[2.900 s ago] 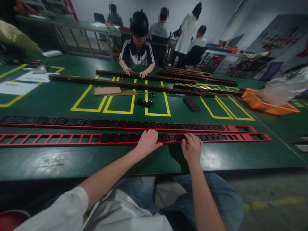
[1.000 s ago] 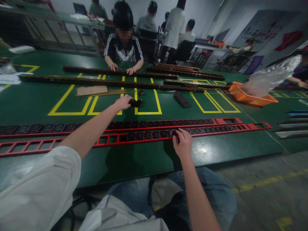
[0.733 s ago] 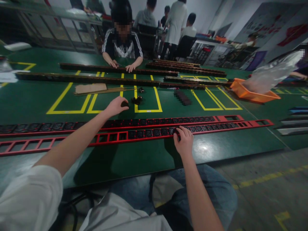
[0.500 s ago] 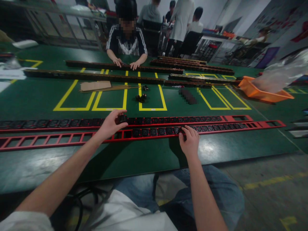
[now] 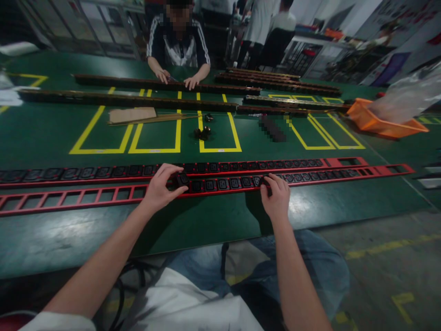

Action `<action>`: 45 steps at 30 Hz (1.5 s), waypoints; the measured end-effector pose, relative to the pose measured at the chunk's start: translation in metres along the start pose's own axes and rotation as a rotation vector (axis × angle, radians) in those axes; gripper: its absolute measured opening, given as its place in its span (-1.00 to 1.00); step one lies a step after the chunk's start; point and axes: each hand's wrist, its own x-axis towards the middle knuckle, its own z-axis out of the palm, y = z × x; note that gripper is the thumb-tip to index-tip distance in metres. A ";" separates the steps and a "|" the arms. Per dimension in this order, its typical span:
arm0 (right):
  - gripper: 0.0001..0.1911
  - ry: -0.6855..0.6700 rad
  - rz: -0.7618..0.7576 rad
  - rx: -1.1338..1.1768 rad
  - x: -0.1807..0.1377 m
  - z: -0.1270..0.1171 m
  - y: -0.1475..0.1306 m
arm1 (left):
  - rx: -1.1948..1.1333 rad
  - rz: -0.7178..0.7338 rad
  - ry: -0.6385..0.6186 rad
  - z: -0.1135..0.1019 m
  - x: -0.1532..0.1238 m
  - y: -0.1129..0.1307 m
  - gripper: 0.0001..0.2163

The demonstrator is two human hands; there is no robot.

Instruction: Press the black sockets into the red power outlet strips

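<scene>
Two long red slotted frames lie side by side on the green table. My left hand (image 5: pixel 161 187) pinches a small black socket module (image 5: pixel 182 179) at an empty slot of the near red frame (image 5: pixel 86 196). My right hand (image 5: pixel 275 196) rests closed on the same frame's front edge, fingertips on the row of fitted black sockets (image 5: pixel 227 184). The far red frame (image 5: pixel 339 162) is filled with sockets along most of its length. A small heap of loose black modules (image 5: pixel 202 133) sits beyond, inside a yellow floor-tape box.
A person sits across the table with both hands on a long dark strip (image 5: pixel 165 85); more dark strips (image 5: pixel 275 85) lie at the back right. An orange tray (image 5: pixel 382 125) holding a clear bag stands far right. A cardboard piece (image 5: pixel 131 115) lies mid-table. Several people stand behind.
My left hand reached out to the heap of black modules, took one, and came back to the near red frame. My right hand stayed on the frame.
</scene>
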 end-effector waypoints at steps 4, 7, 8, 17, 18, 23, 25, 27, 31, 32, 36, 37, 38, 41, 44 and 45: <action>-0.75 0.007 0.000 -0.010 -0.001 -0.001 0.002 | 0.048 0.141 -0.021 0.005 -0.005 -0.002 -0.60; -0.77 0.056 -0.010 0.007 0.002 -0.003 -0.007 | 0.066 0.166 0.015 0.005 -0.006 -0.002 -0.62; -0.78 0.072 -0.009 0.036 0.005 -0.004 -0.016 | 0.067 0.157 0.031 0.004 -0.005 -0.001 -0.65; -0.84 -0.137 -0.200 0.342 0.025 0.033 -0.182 | -0.036 0.200 0.051 0.011 -0.004 -0.008 -0.80; -0.84 -0.144 -0.219 0.366 0.024 0.040 -0.192 | -0.027 0.228 0.065 0.011 -0.005 -0.009 -0.79; -0.85 -0.175 -0.272 0.381 0.010 0.060 -0.198 | -0.035 0.289 0.054 0.003 -0.006 -0.004 -0.81; -0.83 -0.142 -0.249 0.389 0.006 0.061 -0.194 | -0.077 0.254 0.061 -0.001 -0.005 0.000 -0.80; -0.81 -0.117 -0.229 0.388 0.006 0.061 -0.193 | -0.102 0.209 0.091 -0.002 -0.004 0.003 -0.79; -0.81 -0.082 -0.223 0.412 0.008 0.060 -0.195 | -0.071 0.183 0.093 0.003 -0.004 0.005 -0.76; -0.82 -0.058 -0.217 0.431 0.008 0.060 -0.196 | -0.056 0.191 0.079 0.004 -0.005 0.005 -0.78; -0.83 -0.004 -0.187 0.504 0.008 0.059 -0.194 | 0.043 0.193 -0.055 0.006 -0.005 0.004 -0.83; -0.82 -0.004 -0.179 0.514 0.008 0.058 -0.194 | 0.085 0.188 -0.105 0.006 -0.005 0.004 -0.83; -0.82 -0.006 -0.173 0.522 0.009 0.058 -0.193 | 0.129 0.181 -0.155 0.006 -0.004 0.005 -0.82; -0.80 -0.007 -0.164 0.538 0.009 0.058 -0.192 | 0.219 0.150 -0.253 0.004 -0.001 0.009 -0.75; -0.80 0.000 -0.160 0.548 0.009 0.059 -0.192 | 0.253 0.128 -0.317 0.002 0.001 0.013 -0.68; -0.80 0.001 -0.160 0.549 0.009 0.059 -0.192 | 0.265 0.124 -0.339 0.001 0.001 0.015 -0.68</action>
